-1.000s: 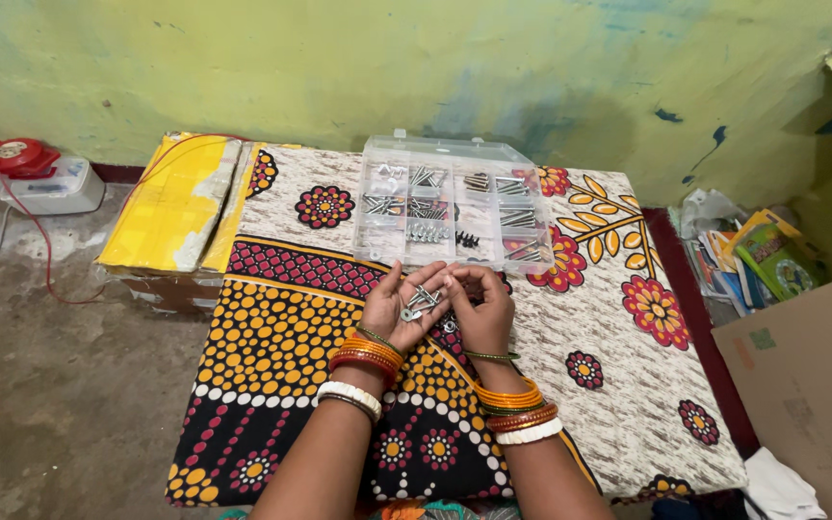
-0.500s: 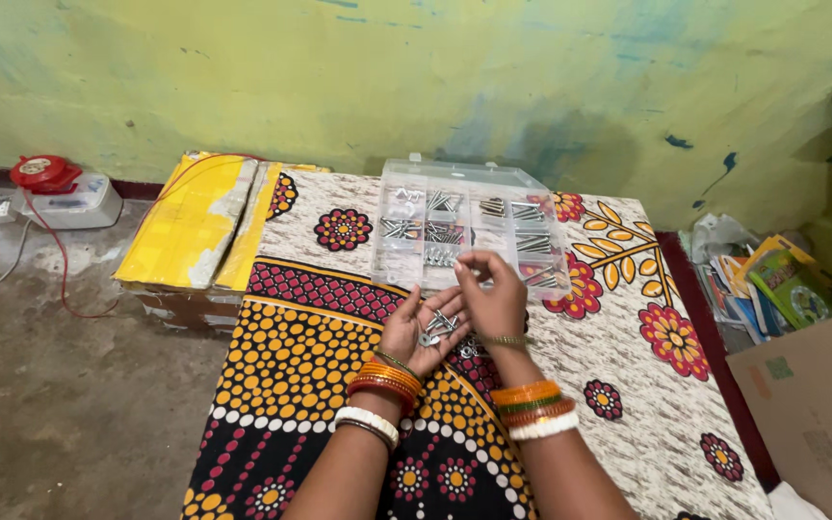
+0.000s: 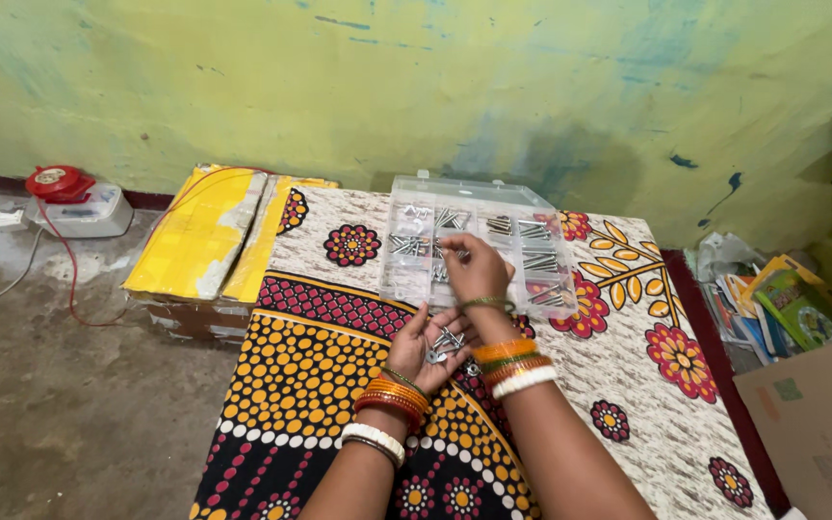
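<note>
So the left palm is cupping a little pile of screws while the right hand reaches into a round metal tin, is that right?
Not quite. The head view shows the right hand reaching into a clear plastic compartment box, not a round metal tin. The left hand does cup small screws.

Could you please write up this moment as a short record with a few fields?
Setting: patterned cloth on a low surface by a green wall
Left hand: palm up, cupping small metal screws
Right hand: reaching over the clear compartment box, a screw pinched in its fingertips
Box contents: sorted screws
Nearby: yellow-taped carton
</note>
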